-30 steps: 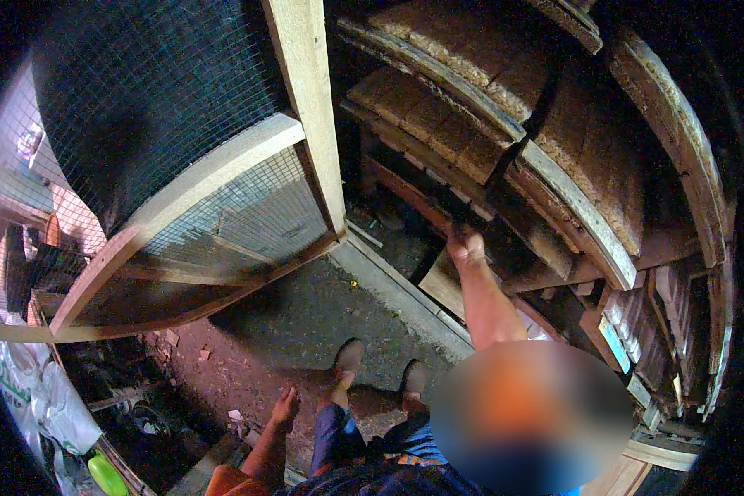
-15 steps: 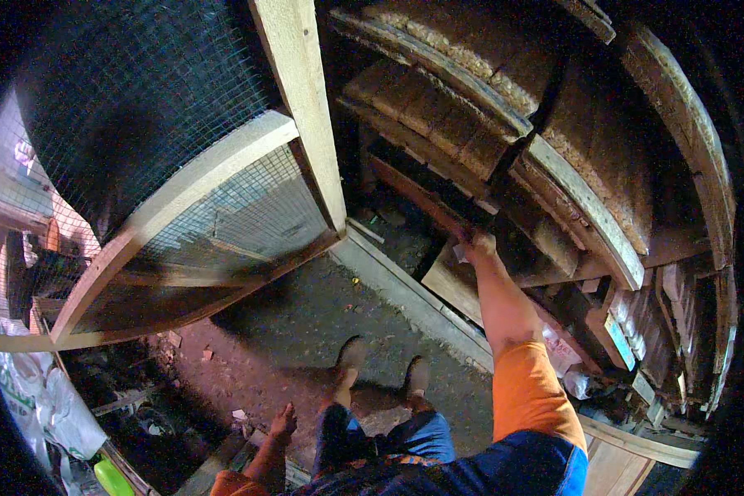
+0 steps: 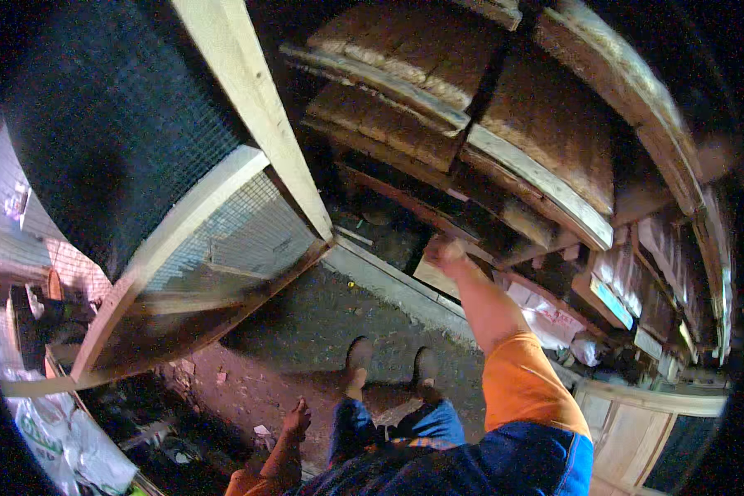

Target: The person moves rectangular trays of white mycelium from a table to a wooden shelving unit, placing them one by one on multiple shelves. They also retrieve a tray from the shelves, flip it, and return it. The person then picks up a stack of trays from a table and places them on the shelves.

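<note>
My right arm in its orange sleeve reaches forward, and my right hand (image 3: 445, 250) is beside a long reddish-brown board (image 3: 393, 192) low under the wooden shelves. Motion smears its fingers, so I cannot tell whether it holds anything. Just below that hand stands a pale wooden panel (image 3: 436, 278), partly covered by my wrist. My left hand (image 3: 298, 416) hangs low at my side, fingers loosely stretched, with nothing seen in it. Tiers of rough wooden shelves (image 3: 546, 178) with worn edges fill the right side above my arm.
A wood-framed wire mesh door (image 3: 198, 198) stands open at the left. A concrete sill (image 3: 388, 277) crosses the dirt floor (image 3: 293, 331) ahead of my feet. White plastic sacks (image 3: 78, 438) lie at lower left; another plastic bag (image 3: 541, 314) is under the shelves, right.
My right hand has moved slightly left and nearer, and is now blurred. The view has shifted, so the shelves sit farther left and the door lower. My left hand still hangs down.
</note>
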`<action>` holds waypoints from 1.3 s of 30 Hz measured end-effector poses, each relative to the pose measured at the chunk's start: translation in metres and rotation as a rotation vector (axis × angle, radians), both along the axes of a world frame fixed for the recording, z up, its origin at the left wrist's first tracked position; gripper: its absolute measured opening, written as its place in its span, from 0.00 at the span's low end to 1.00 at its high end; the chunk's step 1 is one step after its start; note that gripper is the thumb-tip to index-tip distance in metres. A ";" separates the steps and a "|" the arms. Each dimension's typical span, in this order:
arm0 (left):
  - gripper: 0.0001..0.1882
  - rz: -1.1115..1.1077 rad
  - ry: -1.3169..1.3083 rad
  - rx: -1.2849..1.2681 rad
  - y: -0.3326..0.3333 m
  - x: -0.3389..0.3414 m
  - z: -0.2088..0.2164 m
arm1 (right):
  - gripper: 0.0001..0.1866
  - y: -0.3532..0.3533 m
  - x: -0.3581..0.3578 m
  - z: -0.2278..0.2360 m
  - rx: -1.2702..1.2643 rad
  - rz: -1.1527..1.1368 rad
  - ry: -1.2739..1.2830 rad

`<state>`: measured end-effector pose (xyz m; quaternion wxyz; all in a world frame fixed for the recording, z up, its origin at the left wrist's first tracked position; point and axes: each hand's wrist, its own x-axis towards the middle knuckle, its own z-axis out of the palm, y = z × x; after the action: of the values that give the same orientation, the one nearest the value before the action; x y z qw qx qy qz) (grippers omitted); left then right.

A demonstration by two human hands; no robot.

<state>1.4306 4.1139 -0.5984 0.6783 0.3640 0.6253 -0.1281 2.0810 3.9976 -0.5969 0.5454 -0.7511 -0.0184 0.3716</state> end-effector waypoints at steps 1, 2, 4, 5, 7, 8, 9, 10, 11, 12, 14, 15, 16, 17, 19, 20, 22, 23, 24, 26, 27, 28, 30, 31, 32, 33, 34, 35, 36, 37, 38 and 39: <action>0.30 -0.012 0.046 0.002 0.005 0.003 0.003 | 0.07 -0.005 -0.025 0.003 0.082 -0.220 0.233; 0.29 0.029 -0.028 0.015 0.010 0.006 0.005 | 0.09 -0.014 -0.055 0.006 0.246 -0.334 0.442; 0.26 0.132 -0.077 0.027 0.023 0.006 0.009 | 0.07 -0.048 -0.098 0.010 0.748 0.139 1.077; 0.26 0.097 -0.053 -0.010 0.033 0.004 0.009 | 0.06 -0.072 -0.136 0.010 0.479 0.050 0.786; 0.26 0.023 0.018 -0.085 0.055 -0.003 0.007 | 0.06 -0.123 -0.212 0.009 -0.255 0.160 0.182; 0.25 -0.012 -0.059 -0.074 0.067 -0.007 0.004 | 0.06 -0.149 -0.241 0.009 -0.417 0.361 0.039; 0.25 -0.042 -0.123 -0.060 0.078 -0.009 0.001 | 0.06 -0.179 -0.264 0.012 -0.600 0.541 -0.054; 0.25 -0.197 -0.113 0.014 0.093 -0.009 -0.003 | 0.06 -0.211 -0.291 0.017 -0.545 0.686 -0.316; 0.25 -0.350 -0.097 0.093 0.106 -0.008 -0.006 | 0.06 -0.244 -0.315 0.025 -0.565 0.863 -0.557; 0.25 -0.628 -0.009 0.241 0.121 -0.007 -0.005 | 0.07 -0.275 -0.338 0.033 -0.491 0.841 -0.590; 0.24 -0.737 0.073 0.155 0.143 0.017 -0.006 | 0.08 -0.319 -0.368 0.043 -0.589 0.732 -0.289; 0.24 -0.845 0.040 0.202 0.149 0.021 0.003 | 0.09 -0.334 -0.379 0.044 -0.629 0.652 -0.163; 0.23 -0.940 -0.014 0.215 0.156 0.029 0.009 | 0.10 -0.343 -0.386 0.043 -0.654 0.578 -0.077; 0.22 -1.190 -0.158 0.411 0.154 0.035 0.022 | 0.10 -0.351 -0.388 0.039 -0.666 0.502 -0.022; 0.21 -1.467 -0.321 0.603 0.150 0.051 0.048 | 0.12 -0.356 -0.381 0.030 -0.656 0.459 0.001; 0.21 -1.281 -0.332 0.412 0.139 0.067 0.056 | 0.13 -0.354 -0.373 0.027 -0.654 0.279 0.039; 0.23 -0.613 -0.191 -0.125 0.099 0.104 0.057 | 0.14 -0.348 -0.354 0.027 -0.646 0.107 0.049; 0.24 -0.356 -0.124 -0.231 0.087 0.118 0.061 | 0.15 -0.340 -0.345 0.031 -0.571 -0.061 0.122; 0.26 -0.403 -0.106 -0.192 0.080 0.135 0.063 | 0.19 -0.336 -0.343 0.041 -0.415 -0.175 0.078; 0.30 -0.491 -0.072 -0.114 0.067 0.164 0.064 | 0.20 -0.330 -0.350 0.070 -0.284 -0.281 -0.001; 0.34 -0.562 -0.022 -0.059 0.060 0.176 0.063 | 0.17 -0.331 -0.355 0.084 -0.241 -0.291 -0.046; 0.35 -0.622 -0.092 -0.083 0.052 0.185 0.065 | 0.14 -0.337 -0.363 0.098 -0.143 -0.298 -0.121; 0.38 -0.745 -0.097 -0.083 0.036 0.202 0.066 | 0.14 -0.361 -0.385 0.112 -0.238 -0.355 -0.140; 0.34 -0.779 -0.069 -0.045 0.023 0.206 0.068 | 0.15 -0.381 -0.401 0.113 -0.265 -0.380 -0.133; 0.32 -0.810 -0.046 -0.006 0.006 0.209 0.070 | 0.16 -0.403 -0.419 0.110 -0.325 -0.393 -0.127; 0.29 -0.840 -0.024 0.034 -0.013 0.214 0.074 | 0.17 -0.428 -0.443 0.102 -0.382 -0.492 -0.091; 0.27 -0.864 -0.004 0.075 -0.029 0.219 0.081 | 0.18 -0.453 -0.474 0.091 -0.478 -0.570 -0.054; 0.20 -0.887 -0.009 0.014 -0.045 0.223 0.091 | 0.20 -0.479 -0.506 0.078 -0.474 -0.700 0.104; 0.19 -0.917 -0.020 0.035 -0.064 0.224 0.101 | 0.21 -0.500 -0.542 0.062 -0.615 -0.717 -0.108; 0.18 -0.940 0.009 0.079 -0.083 0.224 0.106 | 0.21 -0.517 -0.575 0.045 -0.673 -0.806 0.156; 0.18 -0.967 0.022 0.129 -0.104 0.222 0.115 | 0.20 -0.544 -0.615 0.031 -0.579 -0.849 0.271; 0.19 -1.121 -0.011 0.194 -0.121 0.223 0.126 | 0.19 -0.565 -0.657 0.020 -0.959 -0.243 -0.102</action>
<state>1.6541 3.9929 -0.4729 0.4733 0.7016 0.3420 -0.4084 1.4236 3.4324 -0.5766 0.1762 -0.9312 0.2159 0.2348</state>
